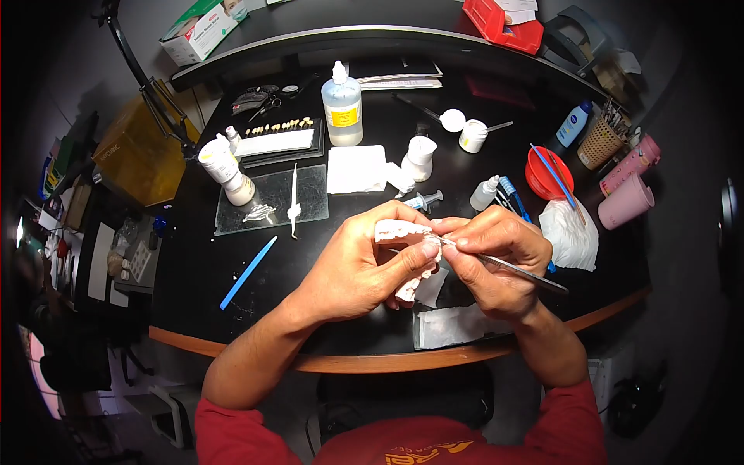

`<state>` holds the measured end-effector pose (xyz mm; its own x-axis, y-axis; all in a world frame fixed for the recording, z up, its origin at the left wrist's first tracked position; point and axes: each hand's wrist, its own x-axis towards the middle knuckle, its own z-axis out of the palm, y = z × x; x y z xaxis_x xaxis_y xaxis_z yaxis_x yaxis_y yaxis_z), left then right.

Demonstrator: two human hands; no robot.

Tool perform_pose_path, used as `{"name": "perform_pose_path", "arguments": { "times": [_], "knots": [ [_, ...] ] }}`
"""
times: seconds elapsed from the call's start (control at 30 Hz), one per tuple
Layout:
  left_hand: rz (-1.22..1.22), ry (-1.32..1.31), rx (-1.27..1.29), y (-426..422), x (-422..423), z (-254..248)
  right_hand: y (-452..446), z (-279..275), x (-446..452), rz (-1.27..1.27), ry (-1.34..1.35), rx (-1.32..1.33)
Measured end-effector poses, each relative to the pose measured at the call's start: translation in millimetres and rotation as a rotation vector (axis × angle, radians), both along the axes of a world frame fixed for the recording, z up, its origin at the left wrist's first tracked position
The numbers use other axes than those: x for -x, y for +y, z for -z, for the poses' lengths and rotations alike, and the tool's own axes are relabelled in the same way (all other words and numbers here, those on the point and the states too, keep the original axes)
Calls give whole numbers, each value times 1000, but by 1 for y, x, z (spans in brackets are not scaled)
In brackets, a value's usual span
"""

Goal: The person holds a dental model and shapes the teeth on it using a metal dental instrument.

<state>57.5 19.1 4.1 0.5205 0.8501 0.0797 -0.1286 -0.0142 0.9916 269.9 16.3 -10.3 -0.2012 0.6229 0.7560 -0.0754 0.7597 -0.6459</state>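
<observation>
My left hand [353, 263] is closed around a white plaster dental cast [401, 229], an arch of teeth held above the desk's front part. Pinched in my right hand [504, 248] is a slim metal dental instrument [535, 278], its handle slanting down to the right. The tip meets the cast near my left thumb, though fingers partly hide the contact. Below the hands lies a white paper sheet [453, 325]. A syringe [425, 200] with a blue label rests just beyond my fingers.
To the left, a glass slab [310, 194] bears white paste, a jar and a thin instrument [294, 203]. A blue stick [248, 273] lies nearby. Behind stand a large bottle [343, 108] and a shade guide [279, 139]. On the right are a red bowl [546, 178] and a pink cup [626, 201].
</observation>
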Motion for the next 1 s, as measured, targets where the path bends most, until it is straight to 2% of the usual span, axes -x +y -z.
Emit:
{"name": "perform_pose_path", "arguments": {
  "times": [0.17, 0.27, 0.37, 0.47, 0.67, 0.93, 1.0],
  "knots": [
    [23, 62, -76, 2, 3, 1, 0, -1, -3, -4, -29, 11],
    [46, 76, 12, -1, 5, -8, 0, -4, -3, -4, -42, -1],
    [-26, 17, -32, -3, -1, -1, 0, -3, -3, -27, -13, 34],
    [-106, 39, -274, -1, -3, 11, -3, -2, -3, -61, 46, 127],
    [-183, 126, -479, -2, -5, 7, -4, -2, -6, -146, 124, 286],
    [-150, 105, -438, -2, -5, 7, -3, -4, -10, -167, 116, 340],
    [-144, 78, -405, -1, -5, 8, -4, -3, -5, -159, 148, 266]
  ]
}}
